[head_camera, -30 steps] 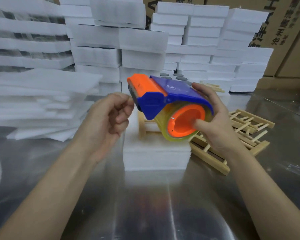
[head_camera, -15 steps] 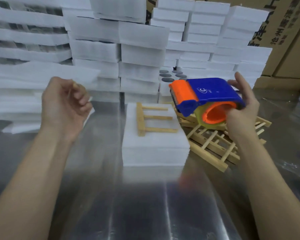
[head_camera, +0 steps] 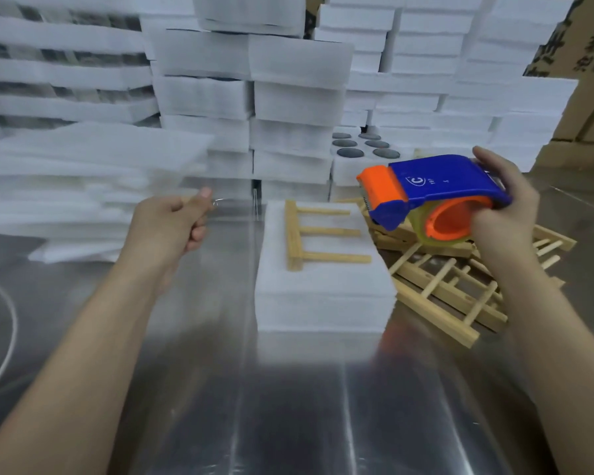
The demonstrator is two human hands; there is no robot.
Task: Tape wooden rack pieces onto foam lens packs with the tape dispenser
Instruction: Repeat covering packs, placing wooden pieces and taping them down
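- Gripping the blue plastic tape dispenser with an orange cutter head [head_camera: 436, 186], the right hand [head_camera: 504, 217] has its fingers curled over the rear of the blue cover and its thumb at the orange core of the clear tape roll.
- The dispenser hangs in the air, tilted with its orange head pointing left. It is above the heap of spare wooden racks [head_camera: 443, 293] and just right of the foam pack; it touches neither.
- The left hand [head_camera: 172, 224] is raised well left of the pack. Its fingers are curled and the thumb is pressed to the forefinger, pinching the end of a clear tape strip [head_camera: 220, 200] that shows only as a faint glint.
- The thick white rectangular foam lens pack [head_camera: 323, 296] stands on the shiny metal table [head_camera: 288, 406] between the two arms.
- On its top lies a pale wooden rack piece [head_camera: 330, 231], flat, shaped like a comb. Its spine is on the left and three pegs point right.
- No tape can be made out across the rack piece or the pack.
- Behind are tall stacks of white foam packs [head_camera: 288, 97], and one open pack shows dark round lenses [head_camera: 360, 147].
- Loose foam sheets [head_camera: 83, 166] are piled on the left.
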